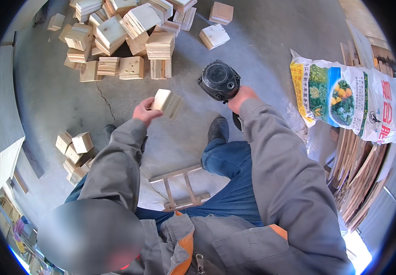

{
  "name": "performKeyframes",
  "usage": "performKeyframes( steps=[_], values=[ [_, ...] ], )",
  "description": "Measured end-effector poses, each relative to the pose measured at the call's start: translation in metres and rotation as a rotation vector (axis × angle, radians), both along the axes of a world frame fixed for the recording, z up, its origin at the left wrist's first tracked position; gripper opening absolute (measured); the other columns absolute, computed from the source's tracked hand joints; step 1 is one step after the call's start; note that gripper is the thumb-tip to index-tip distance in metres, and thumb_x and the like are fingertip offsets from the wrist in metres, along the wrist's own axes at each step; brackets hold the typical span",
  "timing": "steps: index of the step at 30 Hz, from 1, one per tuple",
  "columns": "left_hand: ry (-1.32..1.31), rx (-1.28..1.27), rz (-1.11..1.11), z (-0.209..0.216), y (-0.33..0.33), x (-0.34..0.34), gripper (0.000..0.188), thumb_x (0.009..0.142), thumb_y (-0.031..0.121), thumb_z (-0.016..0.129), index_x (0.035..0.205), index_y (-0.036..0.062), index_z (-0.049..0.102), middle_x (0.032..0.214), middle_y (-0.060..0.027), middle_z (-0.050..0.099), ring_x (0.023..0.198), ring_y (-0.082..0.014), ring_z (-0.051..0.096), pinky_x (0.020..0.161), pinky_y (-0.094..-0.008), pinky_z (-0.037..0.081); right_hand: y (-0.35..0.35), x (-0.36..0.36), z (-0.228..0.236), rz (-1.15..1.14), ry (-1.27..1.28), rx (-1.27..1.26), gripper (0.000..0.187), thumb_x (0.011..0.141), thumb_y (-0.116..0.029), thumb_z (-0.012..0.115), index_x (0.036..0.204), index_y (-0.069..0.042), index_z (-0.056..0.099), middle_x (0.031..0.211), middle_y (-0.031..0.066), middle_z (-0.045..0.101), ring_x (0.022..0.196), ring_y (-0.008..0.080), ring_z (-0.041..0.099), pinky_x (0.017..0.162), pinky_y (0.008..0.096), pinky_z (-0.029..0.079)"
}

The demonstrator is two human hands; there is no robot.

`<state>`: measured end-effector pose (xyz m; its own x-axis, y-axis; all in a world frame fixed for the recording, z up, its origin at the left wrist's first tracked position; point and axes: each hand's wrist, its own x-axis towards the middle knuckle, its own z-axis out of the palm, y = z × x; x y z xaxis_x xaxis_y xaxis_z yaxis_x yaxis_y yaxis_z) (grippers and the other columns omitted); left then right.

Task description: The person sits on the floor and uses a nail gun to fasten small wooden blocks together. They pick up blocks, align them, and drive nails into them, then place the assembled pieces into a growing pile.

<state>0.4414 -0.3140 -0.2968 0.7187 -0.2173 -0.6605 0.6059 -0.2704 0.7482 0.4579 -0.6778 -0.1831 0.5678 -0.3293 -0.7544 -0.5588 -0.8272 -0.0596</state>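
Biggest thing around me is the grey concrete floor [271,50], with a crack running through it. Over on my left there's a tall stack of pale sheets [5,101], and on my right a pile of thin wooden boards [360,172]. A printed plastic sack [340,94], mostly white with yellow and blue panels and veggie pictures, lies over on that side too.

Up ahead is a messy heap of squarish wood blocks [160,46], layered edges showing on plenty of them, plus two loose ones [214,36] just off to its right. Between my legs there's a small ladder-like wooden frame [175,173], and a smaller cluster of blocks [82,143] sits on the floor by my left arm.

Then the stuff I've actually got hold of: a black round-headed power tool [218,79] in my right hand [243,97], fingers closed on it, though most of them are hidden so I can't tell exactly how they wrap. Smallest is the single pale wood block [168,103], up off the floor, pinched by its near left end between the thumb and fingers of my left hand [145,112], spread just the block's thickness.
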Motion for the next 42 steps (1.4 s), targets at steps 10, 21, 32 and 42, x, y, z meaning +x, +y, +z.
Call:
performKeyframes(
  steps=[10,21,32,42],
  values=[
    [-0.36,0.306,-0.186,-0.027,-0.079,-0.015,0.095,0.065,0.024,0.09,0.145,0.0001,0.043,0.139,-0.0236,0.051,0.132,-0.0374,0.052,0.112,-0.0406,0.045,-0.001,0.002,0.001,-0.004,-0.013,0.001,0.031,0.087,-0.018,0.065,0.113,-0.004,0.075,0.117,0.0231,0.071,0.116,0.0406,0.065,0.097,0.0435,0.054],
    [-0.394,0.456,-0.294,-0.025,-0.081,-0.029,0.111,0.069,0.017,0.092,0.158,0.0077,0.027,0.155,-0.0215,0.037,0.139,-0.04,0.046,0.115,-0.0413,0.044,-0.009,0.002,-0.013,0.026,-0.034,0.012,0.03,0.085,-0.02,0.068,0.109,-0.004,0.075,0.115,0.0236,0.072,0.114,0.0416,0.065,0.096,0.044,0.054],
    [-0.27,0.521,-0.181,-0.041,-0.072,-0.041,0.108,0.069,0.022,0.092,0.156,0.0045,0.031,0.156,-0.0214,0.036,0.141,-0.0398,0.044,0.115,-0.0409,0.043,-0.004,0.003,-0.01,0.026,-0.014,-0.019,0.031,0.086,-0.02,0.067,0.11,-0.001,0.075,0.118,0.025,0.071,0.116,0.0411,0.065,0.097,0.0435,0.054],
    [0.048,0.523,-0.33,-0.081,-0.004,-0.093,0.073,0.074,0.026,0.09,0.132,-0.0063,0.06,0.118,-0.0225,0.071,0.109,-0.0325,0.07,0.095,-0.0398,0.056,-0.012,-0.008,-0.021,0.038,-0.012,-0.025,0.032,0.085,-0.019,0.068,0.111,-0.002,0.075,0.12,0.0243,0.071,0.118,0.0394,0.065,0.098,0.0422,0.053]
  ],
)
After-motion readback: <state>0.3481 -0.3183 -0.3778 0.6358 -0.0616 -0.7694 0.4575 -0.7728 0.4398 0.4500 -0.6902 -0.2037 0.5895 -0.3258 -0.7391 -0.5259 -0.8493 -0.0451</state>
